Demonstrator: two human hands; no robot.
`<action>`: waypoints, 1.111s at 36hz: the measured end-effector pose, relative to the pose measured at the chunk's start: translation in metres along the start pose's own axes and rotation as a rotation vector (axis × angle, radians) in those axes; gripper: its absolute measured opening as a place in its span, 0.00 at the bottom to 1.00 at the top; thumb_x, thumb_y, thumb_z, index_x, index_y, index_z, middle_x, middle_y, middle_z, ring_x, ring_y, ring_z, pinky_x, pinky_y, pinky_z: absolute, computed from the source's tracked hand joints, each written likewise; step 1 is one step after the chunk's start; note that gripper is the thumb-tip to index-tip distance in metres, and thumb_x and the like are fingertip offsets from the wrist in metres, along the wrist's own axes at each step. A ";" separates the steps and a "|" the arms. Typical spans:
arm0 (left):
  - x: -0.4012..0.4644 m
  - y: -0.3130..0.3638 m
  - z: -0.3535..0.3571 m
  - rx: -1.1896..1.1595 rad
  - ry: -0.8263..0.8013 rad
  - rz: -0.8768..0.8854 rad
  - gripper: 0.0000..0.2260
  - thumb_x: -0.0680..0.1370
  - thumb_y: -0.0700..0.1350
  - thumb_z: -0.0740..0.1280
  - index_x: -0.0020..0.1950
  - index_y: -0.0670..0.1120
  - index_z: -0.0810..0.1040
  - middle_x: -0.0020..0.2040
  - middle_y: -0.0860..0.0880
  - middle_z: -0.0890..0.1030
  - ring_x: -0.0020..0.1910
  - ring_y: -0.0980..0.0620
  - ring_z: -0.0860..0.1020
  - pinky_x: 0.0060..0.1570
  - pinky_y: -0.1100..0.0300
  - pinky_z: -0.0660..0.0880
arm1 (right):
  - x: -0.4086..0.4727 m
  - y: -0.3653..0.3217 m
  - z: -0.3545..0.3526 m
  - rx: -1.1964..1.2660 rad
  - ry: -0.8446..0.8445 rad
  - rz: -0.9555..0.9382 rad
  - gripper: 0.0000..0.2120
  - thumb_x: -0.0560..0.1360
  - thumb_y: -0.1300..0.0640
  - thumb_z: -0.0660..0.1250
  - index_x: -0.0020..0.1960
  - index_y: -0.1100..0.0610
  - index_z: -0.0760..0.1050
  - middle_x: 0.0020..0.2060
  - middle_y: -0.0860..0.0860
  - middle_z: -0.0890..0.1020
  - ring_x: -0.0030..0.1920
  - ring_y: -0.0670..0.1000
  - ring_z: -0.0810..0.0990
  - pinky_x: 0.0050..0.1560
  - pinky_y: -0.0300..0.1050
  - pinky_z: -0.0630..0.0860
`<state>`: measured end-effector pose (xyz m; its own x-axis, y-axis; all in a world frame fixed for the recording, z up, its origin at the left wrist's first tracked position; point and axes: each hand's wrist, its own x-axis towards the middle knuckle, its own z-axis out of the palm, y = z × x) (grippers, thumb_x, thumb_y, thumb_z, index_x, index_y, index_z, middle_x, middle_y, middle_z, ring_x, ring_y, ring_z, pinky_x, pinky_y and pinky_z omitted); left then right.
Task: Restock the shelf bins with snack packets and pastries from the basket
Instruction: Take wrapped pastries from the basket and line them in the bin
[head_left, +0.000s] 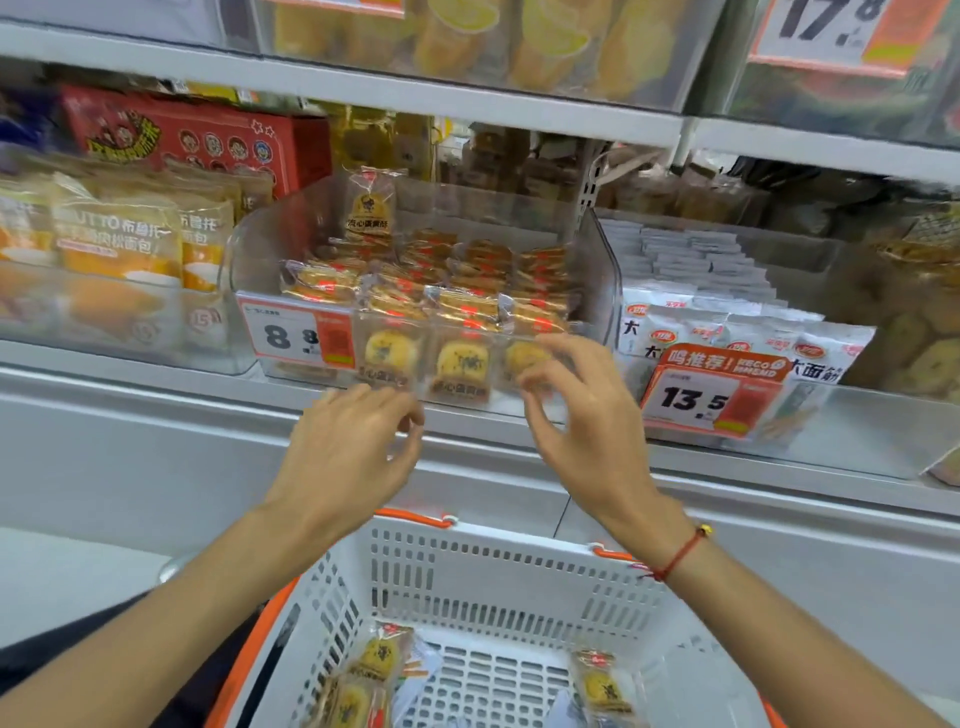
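Two bare hands hover before a clear plastic shelf bin (597, 249) packed with cellophane-wrapped yellow pastries (462, 358). Left hand (348, 441): fingers loosely curled, holding nothing, just below the bin's front wall. Right hand (576, 410): fingers spread and relaxed, holding nothing, fingertips near the front row of packets; contact cannot be told. Below, a white slotted plastic basket with orange handles (498, 566) holds several like pastry packets (379, 660).

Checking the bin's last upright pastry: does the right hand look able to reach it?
Probably yes: the right hand hovers empty at the clear bin, whose open top leaves the upright pastry at the back uncovered.
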<state>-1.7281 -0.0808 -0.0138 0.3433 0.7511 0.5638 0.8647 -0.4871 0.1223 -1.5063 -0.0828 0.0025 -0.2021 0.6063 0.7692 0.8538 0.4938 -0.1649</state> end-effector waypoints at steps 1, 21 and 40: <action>-0.008 -0.002 0.008 -0.008 -0.084 -0.018 0.04 0.73 0.46 0.66 0.43 0.50 0.80 0.38 0.54 0.82 0.38 0.49 0.80 0.40 0.57 0.71 | -0.009 -0.001 0.007 0.024 0.004 0.004 0.03 0.73 0.63 0.70 0.46 0.58 0.79 0.60 0.55 0.77 0.67 0.56 0.71 0.64 0.48 0.71; -0.137 -0.018 0.164 0.260 -1.467 -0.094 0.16 0.81 0.43 0.57 0.68 0.45 0.69 0.64 0.45 0.75 0.60 0.45 0.76 0.53 0.55 0.72 | -0.240 -0.029 0.174 0.440 -1.447 0.764 0.25 0.80 0.48 0.62 0.73 0.58 0.63 0.69 0.56 0.70 0.67 0.56 0.71 0.66 0.49 0.69; -0.113 -0.023 0.154 0.040 -1.228 -0.116 0.07 0.79 0.51 0.67 0.53 0.53 0.82 0.52 0.54 0.83 0.47 0.53 0.78 0.47 0.62 0.71 | -0.220 -0.024 0.165 0.680 -1.261 0.869 0.17 0.80 0.45 0.61 0.44 0.58 0.75 0.43 0.52 0.76 0.46 0.52 0.75 0.51 0.48 0.72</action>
<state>-1.7303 -0.0862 -0.2059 0.3623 0.7197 -0.5922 0.9160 -0.3923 0.0836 -1.5616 -0.1255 -0.2641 -0.3338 0.7466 -0.5754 0.6301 -0.2773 -0.7253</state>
